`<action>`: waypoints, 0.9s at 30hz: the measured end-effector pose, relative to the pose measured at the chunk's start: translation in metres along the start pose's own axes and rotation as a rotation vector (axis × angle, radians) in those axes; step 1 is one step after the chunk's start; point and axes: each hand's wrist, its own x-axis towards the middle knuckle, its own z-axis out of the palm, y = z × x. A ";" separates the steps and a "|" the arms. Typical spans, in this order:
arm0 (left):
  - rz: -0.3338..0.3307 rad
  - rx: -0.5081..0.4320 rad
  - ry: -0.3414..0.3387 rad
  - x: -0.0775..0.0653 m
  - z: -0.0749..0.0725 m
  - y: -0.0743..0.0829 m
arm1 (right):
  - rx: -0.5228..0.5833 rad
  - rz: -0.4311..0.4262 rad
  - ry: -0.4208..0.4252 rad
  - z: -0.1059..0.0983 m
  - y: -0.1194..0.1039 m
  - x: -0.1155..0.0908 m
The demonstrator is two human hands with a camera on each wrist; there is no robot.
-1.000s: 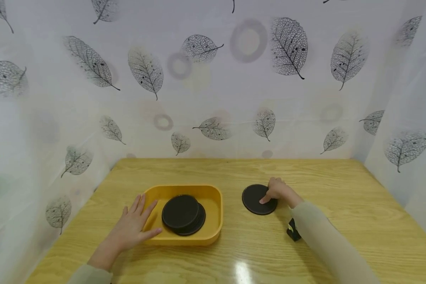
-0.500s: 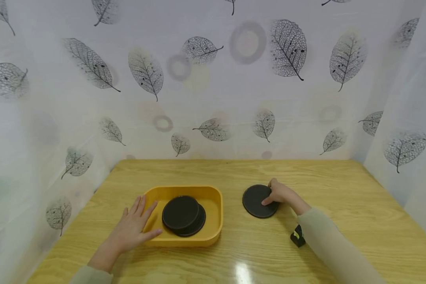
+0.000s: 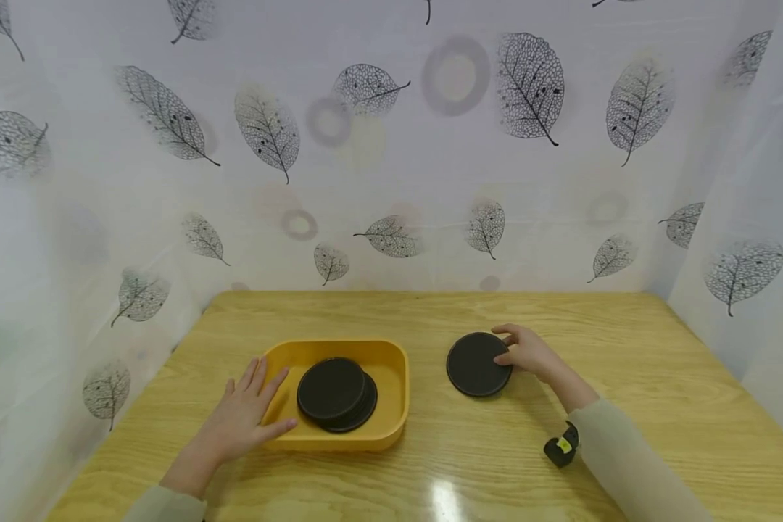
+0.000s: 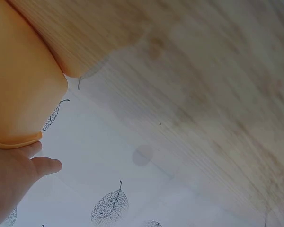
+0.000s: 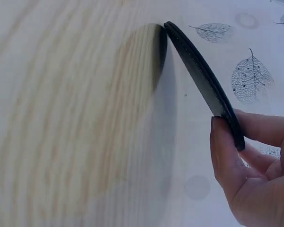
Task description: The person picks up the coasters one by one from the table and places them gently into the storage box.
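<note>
My right hand pinches the right edge of a round black coaster, thumb on one face and fingers on the other. In the right wrist view the coaster is tilted, with its held edge off the table; whether the far edge touches the wood I cannot tell. My left hand lies with fingers spread at the left side of a yellow tray, touching its rim. Inside the tray sit stacked black coasters, the upper ones offset from the lowest; their number is hard to tell.
A wooden table carries everything. Patterned leaf curtains enclose its back and sides. A small black device with a yellow mark is at the right sleeve's cuff.
My right hand has shifted slightly right, its thumb moving from farther in on the coaster to its edge. The coaster's held side is now raised. My left hand and the tray have stayed put.
</note>
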 end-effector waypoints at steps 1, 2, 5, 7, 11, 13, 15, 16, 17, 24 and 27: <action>0.000 -0.001 0.001 0.000 0.000 0.000 | 0.034 -0.003 -0.006 -0.001 0.001 -0.001; 0.002 -0.002 0.005 0.000 -0.001 0.001 | 0.063 -0.008 -0.012 -0.001 0.001 -0.002; -0.004 -0.009 -0.003 0.001 -0.002 0.001 | 0.153 -0.009 -0.015 -0.001 0.002 -0.005; -0.004 -0.009 -0.003 0.001 -0.002 0.002 | 0.198 -0.014 -0.016 -0.001 0.003 -0.007; -0.005 -0.011 -0.013 0.001 -0.003 0.002 | 0.308 -0.019 -0.008 0.002 0.002 -0.012; -0.008 -0.017 -0.022 0.001 -0.003 0.001 | 0.375 -0.026 -0.003 0.004 0.000 -0.015; -0.011 -0.023 -0.029 0.001 -0.002 0.001 | 0.447 -0.035 0.000 0.008 -0.005 -0.017; -0.013 -0.025 -0.032 0.002 -0.002 0.001 | 0.481 -0.041 0.001 0.010 -0.008 -0.018; -0.014 -0.027 -0.035 0.002 -0.002 0.001 | 0.510 -0.049 0.000 0.012 -0.012 -0.020; -0.007 -0.019 -0.014 0.001 -0.002 0.001 | 0.635 -0.107 -0.037 0.029 -0.043 -0.023; -0.007 -0.017 -0.006 0.001 -0.001 0.000 | 0.662 -0.117 -0.061 0.039 -0.054 -0.020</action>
